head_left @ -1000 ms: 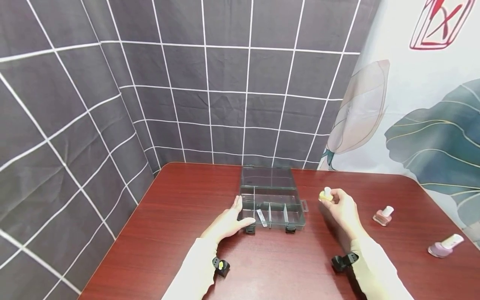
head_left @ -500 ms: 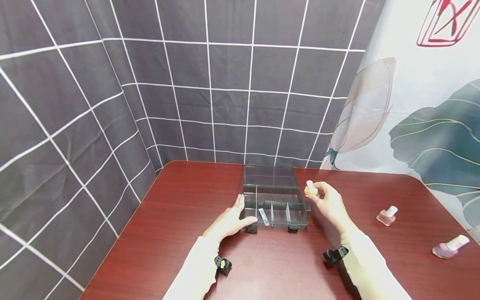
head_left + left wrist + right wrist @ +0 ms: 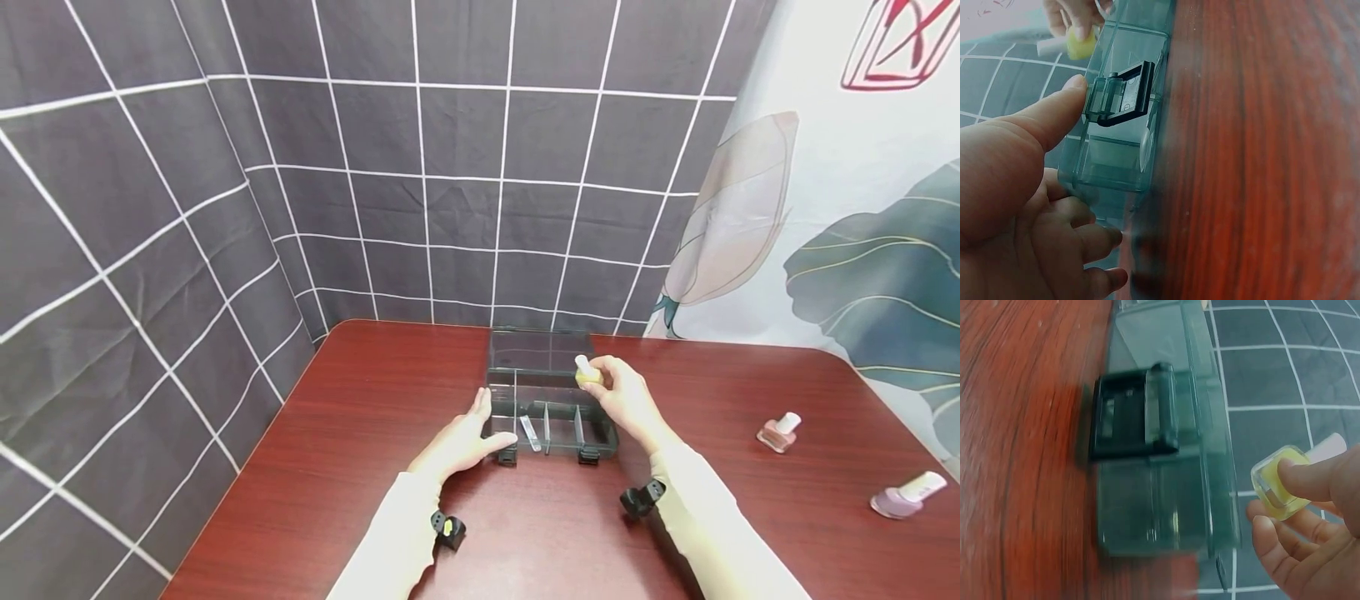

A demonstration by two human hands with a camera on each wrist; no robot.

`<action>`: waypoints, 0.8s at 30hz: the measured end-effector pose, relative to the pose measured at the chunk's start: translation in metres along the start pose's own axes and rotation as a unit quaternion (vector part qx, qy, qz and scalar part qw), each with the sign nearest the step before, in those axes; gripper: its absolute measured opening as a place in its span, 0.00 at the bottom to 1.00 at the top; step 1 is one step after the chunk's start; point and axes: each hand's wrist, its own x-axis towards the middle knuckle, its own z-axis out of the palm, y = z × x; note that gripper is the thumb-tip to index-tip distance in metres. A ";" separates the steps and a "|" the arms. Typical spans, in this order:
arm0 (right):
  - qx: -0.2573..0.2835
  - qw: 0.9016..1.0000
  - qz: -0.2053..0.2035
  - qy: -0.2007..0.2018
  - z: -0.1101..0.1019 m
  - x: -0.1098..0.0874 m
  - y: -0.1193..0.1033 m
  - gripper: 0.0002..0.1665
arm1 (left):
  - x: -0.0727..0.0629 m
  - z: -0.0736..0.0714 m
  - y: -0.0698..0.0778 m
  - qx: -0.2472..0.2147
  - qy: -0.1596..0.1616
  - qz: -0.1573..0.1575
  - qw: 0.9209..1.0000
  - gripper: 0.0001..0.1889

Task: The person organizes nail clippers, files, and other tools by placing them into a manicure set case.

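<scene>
My right hand pinches a small bottle of yellow nail polish with a white cap, between thumb and fingers, above the right back part of a clear grey-green divided box. In the right wrist view, the yellow nail polish is apart from the box wall. The box lid lies folded back. At the box's front left corner, my left hand rests with its thumb on the front rim beside a black latch and its fingers along the left side. A narrow silvery piece lies in a front compartment.
To the right on the red-brown table lie a pinkish-brown nail polish bottle and, closer to the front, a lilac one. A grey gridded cloth hangs behind the table.
The right hand has moved left with the yellow nail polish, from beside the box to over its right part. The left hand stays at the box corner. The view has shifted slightly.
</scene>
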 end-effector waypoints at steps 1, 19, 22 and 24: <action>-0.003 1.000 -0.004 -0.003 0.002 0.001 -0.001 0.14 | 0.000 0.000 0.000 0.000 0.000 0.000 1.000 0.45; -0.019 0.996 -0.035 -0.076 0.032 0.015 -0.024 0.12 | -0.002 -0.002 0.000 0.006 0.007 0.009 1.000 0.45; -0.020 0.995 -0.043 -0.088 0.035 0.016 -0.026 0.12 | -0.002 -0.001 0.000 0.006 0.007 0.007 1.000 0.45; -0.025 0.994 -0.047 -0.094 0.036 0.016 -0.026 0.12 | -0.002 -0.001 0.000 0.008 0.005 0.006 1.000 0.45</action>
